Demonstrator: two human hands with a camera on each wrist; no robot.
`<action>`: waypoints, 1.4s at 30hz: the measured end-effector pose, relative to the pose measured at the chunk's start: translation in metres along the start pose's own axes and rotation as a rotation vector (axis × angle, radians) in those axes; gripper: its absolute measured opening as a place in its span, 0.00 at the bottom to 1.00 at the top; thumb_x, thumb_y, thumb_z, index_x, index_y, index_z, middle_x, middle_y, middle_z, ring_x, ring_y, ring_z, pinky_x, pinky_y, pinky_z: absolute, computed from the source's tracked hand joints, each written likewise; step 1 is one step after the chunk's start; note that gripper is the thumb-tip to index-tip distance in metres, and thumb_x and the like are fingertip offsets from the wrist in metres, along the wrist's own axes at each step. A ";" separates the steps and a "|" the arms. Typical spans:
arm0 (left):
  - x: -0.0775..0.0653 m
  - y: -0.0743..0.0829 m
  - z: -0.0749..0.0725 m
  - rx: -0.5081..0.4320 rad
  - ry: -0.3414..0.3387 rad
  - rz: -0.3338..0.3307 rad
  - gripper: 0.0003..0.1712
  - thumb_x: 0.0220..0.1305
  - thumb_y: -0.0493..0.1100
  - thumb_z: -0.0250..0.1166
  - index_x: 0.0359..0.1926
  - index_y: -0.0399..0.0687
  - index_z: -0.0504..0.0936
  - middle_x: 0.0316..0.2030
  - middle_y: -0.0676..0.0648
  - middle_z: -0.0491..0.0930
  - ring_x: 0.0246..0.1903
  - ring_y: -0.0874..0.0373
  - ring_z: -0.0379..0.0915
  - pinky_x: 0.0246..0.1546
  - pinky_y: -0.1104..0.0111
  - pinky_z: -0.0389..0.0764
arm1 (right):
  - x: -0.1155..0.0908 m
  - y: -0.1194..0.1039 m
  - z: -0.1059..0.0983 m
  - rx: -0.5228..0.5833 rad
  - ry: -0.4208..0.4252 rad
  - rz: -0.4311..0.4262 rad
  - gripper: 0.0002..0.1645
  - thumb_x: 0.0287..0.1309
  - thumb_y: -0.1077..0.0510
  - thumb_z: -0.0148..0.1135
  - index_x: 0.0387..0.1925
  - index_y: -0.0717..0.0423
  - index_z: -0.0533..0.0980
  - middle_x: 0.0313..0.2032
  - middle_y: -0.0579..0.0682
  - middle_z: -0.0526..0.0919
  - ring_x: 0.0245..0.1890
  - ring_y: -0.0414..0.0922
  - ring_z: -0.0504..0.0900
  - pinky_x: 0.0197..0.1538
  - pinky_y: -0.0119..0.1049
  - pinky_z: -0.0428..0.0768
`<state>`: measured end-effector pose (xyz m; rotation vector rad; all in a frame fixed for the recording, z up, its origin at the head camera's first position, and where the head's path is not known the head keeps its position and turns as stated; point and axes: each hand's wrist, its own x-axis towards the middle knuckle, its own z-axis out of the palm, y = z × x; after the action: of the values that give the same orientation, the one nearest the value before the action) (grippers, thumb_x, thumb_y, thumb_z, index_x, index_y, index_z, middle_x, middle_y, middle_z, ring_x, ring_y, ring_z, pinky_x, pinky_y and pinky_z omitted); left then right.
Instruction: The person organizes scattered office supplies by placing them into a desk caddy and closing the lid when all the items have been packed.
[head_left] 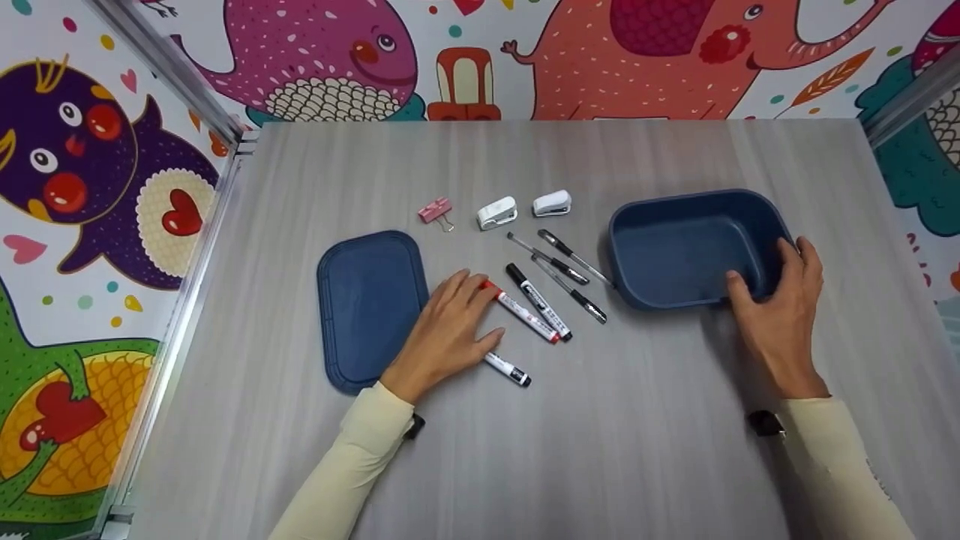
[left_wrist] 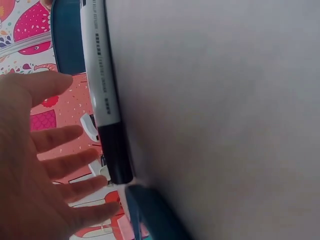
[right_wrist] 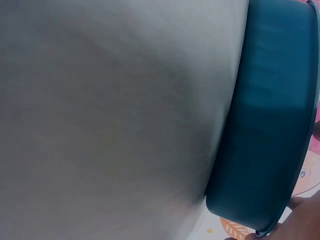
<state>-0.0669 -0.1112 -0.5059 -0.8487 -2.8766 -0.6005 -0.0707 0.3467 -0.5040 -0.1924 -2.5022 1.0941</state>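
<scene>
My left hand [head_left: 446, 330] hovers with spread fingers over a white marker with black ends [head_left: 508, 369], partly hidden beneath it. Its fingertips reach the end of a red-and-white marker [head_left: 525, 315]. The left wrist view shows the fingers apart, with the white marker [left_wrist: 100, 75] lying beyond them. At the right, my right hand [head_left: 784, 322] grips the near right corner of an open dark blue plastic box [head_left: 675, 255], thumb at the front rim and fingers at the right side. From the right wrist, the box's outer wall [right_wrist: 265, 110] shows close to the tabletop.
A matching blue lid [head_left: 371, 307] lies flat left of the left hand. Between lid and box are a black-capped marker [head_left: 540, 300], several pens [head_left: 574, 259], two small white staplers [head_left: 498, 214] and a pink binder clip [head_left: 435, 211]. Printed panels border the grey table [head_left: 570, 465].
</scene>
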 end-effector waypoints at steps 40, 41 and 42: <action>-0.038 -0.032 -0.006 -0.365 -0.092 0.110 0.31 0.61 0.44 0.86 0.63 0.45 0.87 0.60 0.47 0.85 0.79 0.38 0.62 0.79 0.28 0.45 | -0.003 0.016 -0.021 0.076 -0.205 0.282 0.54 0.79 0.47 0.62 0.90 0.51 0.42 0.88 0.58 0.46 0.87 0.56 0.49 0.83 0.55 0.58; -0.039 -0.034 -0.005 -0.375 -0.097 0.109 0.30 0.61 0.44 0.86 0.63 0.45 0.87 0.60 0.47 0.86 0.78 0.38 0.62 0.79 0.28 0.44 | -0.004 0.017 -0.021 0.080 -0.208 0.286 0.54 0.79 0.47 0.62 0.90 0.51 0.42 0.88 0.58 0.46 0.87 0.56 0.48 0.83 0.56 0.58; -0.039 -0.035 -0.004 -0.380 -0.099 0.112 0.30 0.60 0.43 0.86 0.62 0.46 0.88 0.60 0.47 0.86 0.78 0.38 0.62 0.79 0.27 0.44 | -0.004 0.017 -0.021 0.084 -0.212 0.289 0.55 0.80 0.47 0.62 0.90 0.51 0.41 0.88 0.58 0.45 0.87 0.57 0.48 0.83 0.56 0.58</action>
<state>-0.0528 -0.1592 -0.5211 -1.1049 -2.8170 -1.1447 -0.0591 0.3719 -0.5045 -0.4464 -2.6663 1.3961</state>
